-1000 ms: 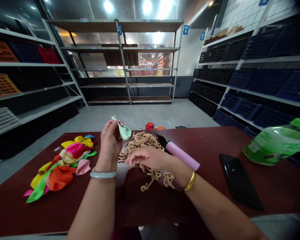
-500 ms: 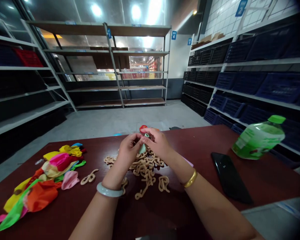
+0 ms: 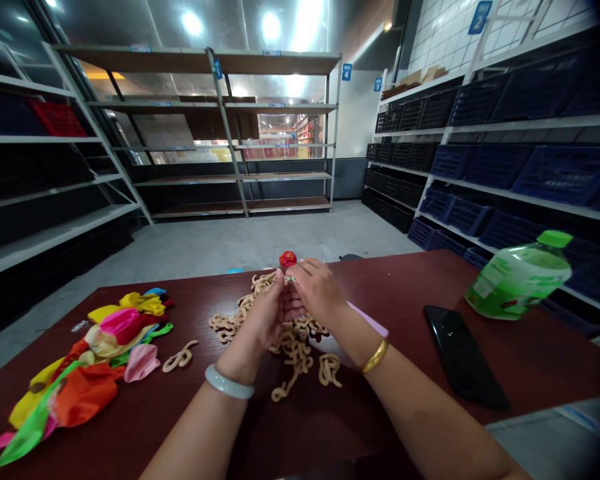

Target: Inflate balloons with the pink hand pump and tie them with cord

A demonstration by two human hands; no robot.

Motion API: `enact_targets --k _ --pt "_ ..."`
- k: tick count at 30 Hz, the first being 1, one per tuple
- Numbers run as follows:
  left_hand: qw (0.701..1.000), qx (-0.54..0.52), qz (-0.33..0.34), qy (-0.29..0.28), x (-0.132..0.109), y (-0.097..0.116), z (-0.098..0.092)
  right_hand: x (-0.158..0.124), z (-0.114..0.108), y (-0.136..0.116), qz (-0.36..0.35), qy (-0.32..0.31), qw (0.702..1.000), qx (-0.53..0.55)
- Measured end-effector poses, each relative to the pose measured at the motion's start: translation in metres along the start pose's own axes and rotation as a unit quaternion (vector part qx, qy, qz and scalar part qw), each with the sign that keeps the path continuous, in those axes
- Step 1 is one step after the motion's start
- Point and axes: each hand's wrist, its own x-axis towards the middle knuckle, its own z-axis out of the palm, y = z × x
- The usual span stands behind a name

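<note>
My left hand [image 3: 270,310] is cupped over the heap, thumb raised, fingers stretched toward the other hand. Close against it, my right hand [image 3: 317,287] has its fingers curled over a small pale green limp piece [image 3: 291,279], almost wholly hidden now. Beneath and around both hands lies a heap of tan, knotted, cord-like pieces [image 3: 293,350]. One loose tan piece [image 3: 180,357] rests to the left, another [image 3: 329,370] nearer me on the right. A red patterned round thing [image 3: 288,259] stands just beyond my fingers.
Bright limp balloon-like pieces [image 3: 87,393] are piled on the left of the dark red table [image 3: 380,287]. On the right are a black phone [image 3: 463,357] and a green bottle [image 3: 517,280]. A lilac strip [image 3: 369,320] shows behind my right wrist. Shelves [image 3: 280,177] stand beyond.
My hands have turned from pinching at the pale green piece to lying closer together, the left palm opened. More of the heap and the red round thing now shows.
</note>
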Motion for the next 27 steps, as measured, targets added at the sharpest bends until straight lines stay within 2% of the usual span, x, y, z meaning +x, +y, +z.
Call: enact_targets --k 4,6,7,8,10,12,13,14,16,19,21,24,27 --pt "0.991 -0.119 0.051 0.014 0.005 0.001 -0.008 0.001 -0.001 -0.007 -0.078 -0.033 0.996 0.012" --pt "0.985 -0.151 0.077 0.029 0.007 0.003 -0.013 0.002 -0.005 -0.004 -0.092 -0.058 0.994 0.028" --pt "0.983 -0.16 0.084 0.039 0.007 0.003 -0.016 0.002 -0.008 0.0 -0.076 -0.073 0.994 0.03" --pt "0.981 -0.164 0.09 0.051 0.007 0.004 -0.018 0.002 -0.012 0.005 -0.032 -0.079 0.996 0.026" --pt "0.976 -0.179 0.101 0.071 0.008 0.006 -0.023 -0.001 -0.021 0.02 0.109 -0.129 0.985 -0.03" --pt "0.965 -0.229 0.102 0.077 0.01 0.009 -0.026 -0.009 -0.028 0.038 0.197 -0.279 0.936 -0.085" --pt "0.956 -0.268 0.095 0.077 0.011 0.011 -0.028 -0.014 -0.03 0.047 0.221 -0.364 0.9 -0.098" --pt "0.943 -0.311 0.086 0.077 0.012 0.012 -0.029 -0.019 -0.031 0.055 0.236 -0.423 0.869 -0.101" --pt "0.918 -0.381 0.077 0.078 0.013 0.013 -0.032 -0.031 -0.029 0.07 0.253 -0.478 0.837 -0.086" --pt "0.903 -0.416 0.081 0.074 0.015 0.014 -0.035 -0.043 -0.022 0.087 0.267 -0.483 0.832 -0.065" --pt "0.903 -0.416 0.086 0.065 0.017 0.014 -0.038 -0.044 -0.019 0.094 0.274 -0.459 0.843 -0.065" --pt "0.909 -0.398 0.103 0.075 0.02 0.017 -0.047 -0.038 -0.02 0.089 0.276 -0.357 0.889 -0.081" --pt "0.914 -0.373 0.123 0.101 0.022 0.021 -0.057 -0.029 -0.023 0.067 0.233 -0.235 0.943 -0.045"
